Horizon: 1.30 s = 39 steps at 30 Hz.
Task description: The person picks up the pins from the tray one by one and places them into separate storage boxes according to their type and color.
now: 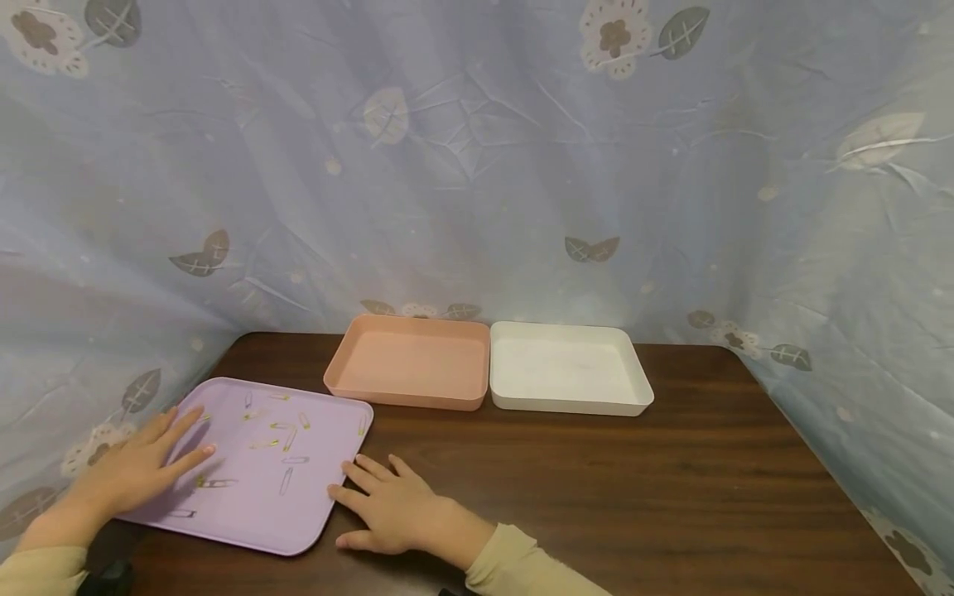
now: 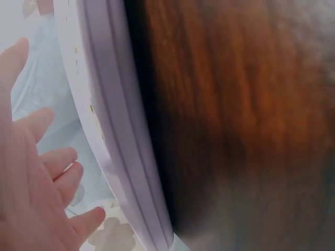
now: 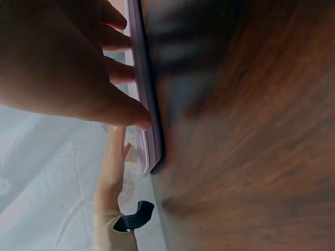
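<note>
A lilac tray (image 1: 253,517) lies at the left of the table, with several safety pins (image 1: 286,481) scattered over it, some silver and some with gold ends. My left hand (image 1: 137,472) hovers at the tray's left side, fingers spread over a few pins. In the left wrist view that hand (image 2: 31,183) holds nothing, and its fingers stay above the tray rim (image 2: 118,83). At the tray's right edge is my right hand (image 1: 391,509), its fingers extended and fingertips right at the rim. The right wrist view puts its thumb (image 3: 131,112) beside the tray's side wall (image 3: 152,141).
A peach shallow box (image 1: 413,364) and a white shallow box (image 1: 570,368) stand side by side at the table's back. The dark wooden table (image 1: 633,497) runs on to the right. A patterned cloth (image 1: 477,182) hangs behind and at both sides.
</note>
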Each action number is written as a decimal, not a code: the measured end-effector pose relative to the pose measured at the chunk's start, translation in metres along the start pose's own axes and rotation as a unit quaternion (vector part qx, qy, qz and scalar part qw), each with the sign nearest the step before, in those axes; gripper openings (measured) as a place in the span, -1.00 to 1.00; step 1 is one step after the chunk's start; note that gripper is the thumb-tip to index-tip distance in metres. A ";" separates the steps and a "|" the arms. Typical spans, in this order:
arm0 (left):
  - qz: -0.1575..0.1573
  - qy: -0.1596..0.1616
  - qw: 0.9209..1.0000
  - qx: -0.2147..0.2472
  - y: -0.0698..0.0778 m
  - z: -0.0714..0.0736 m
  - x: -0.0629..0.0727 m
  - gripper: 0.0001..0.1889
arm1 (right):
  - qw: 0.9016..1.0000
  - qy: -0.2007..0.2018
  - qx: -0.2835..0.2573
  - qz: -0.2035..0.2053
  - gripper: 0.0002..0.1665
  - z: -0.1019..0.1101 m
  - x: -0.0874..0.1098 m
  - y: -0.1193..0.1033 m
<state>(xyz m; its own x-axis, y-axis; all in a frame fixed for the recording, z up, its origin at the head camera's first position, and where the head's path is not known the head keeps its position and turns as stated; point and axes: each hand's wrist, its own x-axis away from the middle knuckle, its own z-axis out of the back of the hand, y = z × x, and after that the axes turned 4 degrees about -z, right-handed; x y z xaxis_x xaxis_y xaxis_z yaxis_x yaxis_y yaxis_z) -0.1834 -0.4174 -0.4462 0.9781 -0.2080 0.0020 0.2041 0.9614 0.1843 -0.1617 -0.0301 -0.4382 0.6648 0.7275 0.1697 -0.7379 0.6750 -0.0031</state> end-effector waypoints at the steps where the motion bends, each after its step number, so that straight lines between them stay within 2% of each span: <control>1: 0.003 -0.003 1.000 0.000 0.000 -0.001 0.000 -0.18 | 1.000 0.001 -0.002 0.002 -0.24 -0.001 0.001 0.001; 21: 0.009 -0.025 1.000 0.006 0.012 -0.009 0.015 -0.18 | 0.999 0.018 -0.034 0.018 -0.27 -0.015 0.034 0.029; 30: 0.001 -0.026 1.000 0.015 0.036 -0.012 0.018 -0.16 | 0.998 0.011 -0.055 0.016 -0.27 -0.017 0.059 0.046; 39: -0.021 -0.015 0.999 0.032 0.067 -0.020 0.021 -0.15 | 0.999 0.019 -0.044 0.023 -0.26 -0.019 0.091 0.070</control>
<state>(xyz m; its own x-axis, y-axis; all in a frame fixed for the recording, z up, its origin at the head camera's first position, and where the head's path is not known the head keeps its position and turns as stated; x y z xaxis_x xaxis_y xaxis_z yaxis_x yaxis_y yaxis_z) -0.1483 -0.3540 -0.4535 0.9672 -0.2532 0.0215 0.2403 0.9387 0.2471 -0.1500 0.0858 -0.4419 0.6363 0.7603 0.1305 -0.7550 0.6485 -0.0969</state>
